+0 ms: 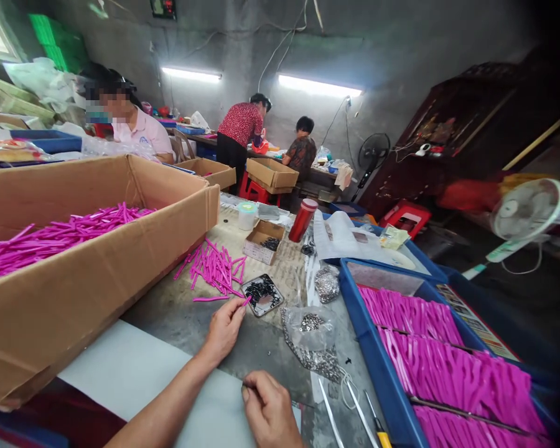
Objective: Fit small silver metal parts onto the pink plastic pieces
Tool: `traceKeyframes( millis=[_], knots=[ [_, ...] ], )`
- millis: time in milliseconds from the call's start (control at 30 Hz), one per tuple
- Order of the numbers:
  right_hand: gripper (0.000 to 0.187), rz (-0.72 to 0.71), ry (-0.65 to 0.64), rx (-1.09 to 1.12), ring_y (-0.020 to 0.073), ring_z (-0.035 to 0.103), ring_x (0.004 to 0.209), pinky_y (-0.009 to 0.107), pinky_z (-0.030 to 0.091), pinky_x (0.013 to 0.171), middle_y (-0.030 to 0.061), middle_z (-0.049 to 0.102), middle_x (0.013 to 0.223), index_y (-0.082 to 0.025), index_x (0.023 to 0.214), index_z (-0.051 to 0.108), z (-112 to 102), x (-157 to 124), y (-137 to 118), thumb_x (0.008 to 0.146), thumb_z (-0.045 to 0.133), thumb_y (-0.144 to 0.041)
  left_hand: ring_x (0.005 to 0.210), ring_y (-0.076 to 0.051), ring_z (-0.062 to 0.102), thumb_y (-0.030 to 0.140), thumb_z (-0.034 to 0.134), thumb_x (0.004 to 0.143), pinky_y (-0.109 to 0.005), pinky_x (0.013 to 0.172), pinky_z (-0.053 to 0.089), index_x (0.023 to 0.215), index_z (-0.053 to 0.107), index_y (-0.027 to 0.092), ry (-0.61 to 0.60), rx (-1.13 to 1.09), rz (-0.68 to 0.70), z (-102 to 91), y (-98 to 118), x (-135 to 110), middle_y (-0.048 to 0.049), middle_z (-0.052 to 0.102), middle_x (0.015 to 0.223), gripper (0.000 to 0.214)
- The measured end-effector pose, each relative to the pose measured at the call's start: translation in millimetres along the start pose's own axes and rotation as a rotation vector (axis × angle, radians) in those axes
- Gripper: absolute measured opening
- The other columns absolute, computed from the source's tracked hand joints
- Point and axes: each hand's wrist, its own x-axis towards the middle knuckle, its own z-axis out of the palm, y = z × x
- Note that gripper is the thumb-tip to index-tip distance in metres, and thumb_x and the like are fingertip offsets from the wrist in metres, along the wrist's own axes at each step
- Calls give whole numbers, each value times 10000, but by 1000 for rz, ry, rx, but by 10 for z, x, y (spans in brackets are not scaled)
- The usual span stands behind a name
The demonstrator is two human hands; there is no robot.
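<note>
Our left hand point(224, 330) pinches a magenta strip point(247, 300) in its fingers, beside the square tray point(265, 302); loose magenta strips point(213, 269) lie to the tray's left. Our right hand point(269, 407), nearer us than the tray, is curled; we cannot tell whether its fingers hold anything.

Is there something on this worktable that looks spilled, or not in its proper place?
Nothing looks plainly damaged. One small black piece lies loose beside the blue tray, which seems odd because other small dark parts are gathered in the shallow dish. It may have been dropped.
</note>
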Motion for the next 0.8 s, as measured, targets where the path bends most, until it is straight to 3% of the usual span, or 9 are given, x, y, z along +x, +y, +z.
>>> traceKeyframes(
  millis=[267, 467, 633, 800],
  knots=[
    [148, 173, -53, -116, 134, 493, 579, 211, 347, 521, 3, 517, 618, -175, 694, 503, -346, 354, 25, 762, 372, -185, 701, -159, 550, 229, 396, 777, -241, 653, 406, 824, 573, 170, 48, 25, 8, -32, -28, -22, -12, 605, 742, 192],
    [166, 150, -84, -285, 149, 505, 673, 226, 357, 610, 21, 533, 688, -164, 717, 537, -575, 851, 206, 761, 377, -169, 732, -161, 553, 205, 389, 785, -245, 679, 403, 836, 572, 161, 61, 34, 29, -33, -36, 13, -29, 608, 771, 195],
    [168, 118, -356, -685, 151, 503, 749, 215, 345, 648, 35, 538, 759, -162, 804, 565, -546, 1278, 462, 780, 400, -142, 726, -158, 553, 182, 392, 779, -245, 672, 408, 825, 572, 172, 55, 40, 45, -23, -71, 13, -23, 605, 761, 186],
    [158, 82, -515, -775, 157, 509, 743, 212, 329, 614, 39, 545, 776, -179, 803, 586, -381, 1485, 676, 767, 437, -141, 726, -159, 556, 185, 386, 784, -244, 672, 412, 821, 570, 170, 70, 43, 45, -25, -91, 18, -29, 604, 766, 188]
  ],
)
